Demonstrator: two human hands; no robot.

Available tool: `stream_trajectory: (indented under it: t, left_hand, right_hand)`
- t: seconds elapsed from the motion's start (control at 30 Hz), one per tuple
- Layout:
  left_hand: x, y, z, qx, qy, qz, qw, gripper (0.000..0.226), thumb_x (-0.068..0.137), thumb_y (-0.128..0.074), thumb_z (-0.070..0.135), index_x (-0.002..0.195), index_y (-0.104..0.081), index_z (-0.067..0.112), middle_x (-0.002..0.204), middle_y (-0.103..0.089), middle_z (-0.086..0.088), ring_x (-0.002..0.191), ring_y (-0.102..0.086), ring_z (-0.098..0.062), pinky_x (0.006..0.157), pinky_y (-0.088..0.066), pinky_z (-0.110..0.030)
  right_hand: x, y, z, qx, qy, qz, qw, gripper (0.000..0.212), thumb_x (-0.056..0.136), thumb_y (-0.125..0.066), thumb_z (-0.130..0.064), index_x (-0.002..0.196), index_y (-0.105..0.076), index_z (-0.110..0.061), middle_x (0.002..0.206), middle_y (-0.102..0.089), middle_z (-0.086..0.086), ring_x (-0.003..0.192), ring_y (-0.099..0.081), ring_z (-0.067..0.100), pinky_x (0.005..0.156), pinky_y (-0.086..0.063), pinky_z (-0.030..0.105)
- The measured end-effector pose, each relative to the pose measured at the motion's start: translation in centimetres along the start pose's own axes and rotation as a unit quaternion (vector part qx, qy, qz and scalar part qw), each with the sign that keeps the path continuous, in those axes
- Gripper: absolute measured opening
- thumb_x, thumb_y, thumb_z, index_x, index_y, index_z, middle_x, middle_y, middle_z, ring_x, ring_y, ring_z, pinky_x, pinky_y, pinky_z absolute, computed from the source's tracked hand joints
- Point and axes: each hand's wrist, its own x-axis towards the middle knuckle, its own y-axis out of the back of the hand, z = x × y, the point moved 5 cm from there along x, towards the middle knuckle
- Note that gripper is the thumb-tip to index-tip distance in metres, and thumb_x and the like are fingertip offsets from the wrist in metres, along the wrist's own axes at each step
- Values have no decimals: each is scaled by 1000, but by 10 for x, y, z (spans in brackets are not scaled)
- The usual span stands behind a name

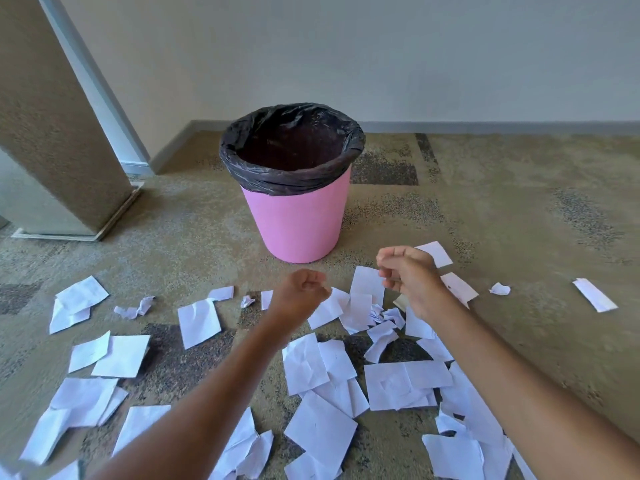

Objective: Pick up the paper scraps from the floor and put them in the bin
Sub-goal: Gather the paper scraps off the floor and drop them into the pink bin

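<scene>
Left hand (299, 292) just in front of the bin (294, 220): grip balled shut, empty-looking. Right hand (408, 275) beside it curls over scraps (363, 284), can't tell if its grip holds one.

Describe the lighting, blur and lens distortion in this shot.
Head view: the light is soft and even, with no glare and no hard shadows around the pink bin. Head view: the wide-angle lens tilts the pillar at left. Head view: the paper scraps are sharp mid-frame and smeared in the bottom-left corner. Head view: the black liner hides the bin's inside.
</scene>
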Motion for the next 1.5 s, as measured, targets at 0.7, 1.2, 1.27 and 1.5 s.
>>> stream_trajectory:
  t: [0.7, 1.2, 1.27, 1.5]
  left_hand:
    - [25, -48, -19, 451, -118, -31, 884, 78, 90, -72, 11, 158, -37, 28, 144, -50, -11, 136, -44, -35, 99, -56, -51]
    - [23, -34, -12, 333, -113, 34, 935, 34, 90, -71, 6, 118, -58, 22, 116, -67, -6, 93, -63, -26, 71, -51, -38]
    - [23, -29, -6, 273, -109, 42, 955, 31, 91, -71, 8, 115, -61, 23, 114, -68, -5, 95, -64, -26, 75, -54, -37]
    - [11, -19, 22, -5, -59, 92, 994, 15, 96, -74, 21, 107, -66, 14, 95, -74, -5, 93, -72, -32, 77, -60, -46]
  right_hand:
    - [-13, -17, 48, -569, 142, -44, 809, 26, 89, -81, -25, 113, -71, -17, 113, -66, 7, 108, -61, 30, 74, -48, 34]
    - [-13, -13, 29, -540, 173, -36, 823, 29, 96, -62, -8, 122, -72, -17, 120, -72, 10, 97, -64, 27, 66, -45, 28]
    - [-16, -14, 16, -503, 184, -26, 844, 30, 95, -63, -8, 123, -73, -16, 118, -72, 11, 101, -68, 30, 75, -57, 36]
    - [-34, -27, -31, -361, 274, 13, 891, 22, 93, -72, -15, 114, -76, -19, 92, -72, -9, 88, -70, 15, 79, -61, 37]
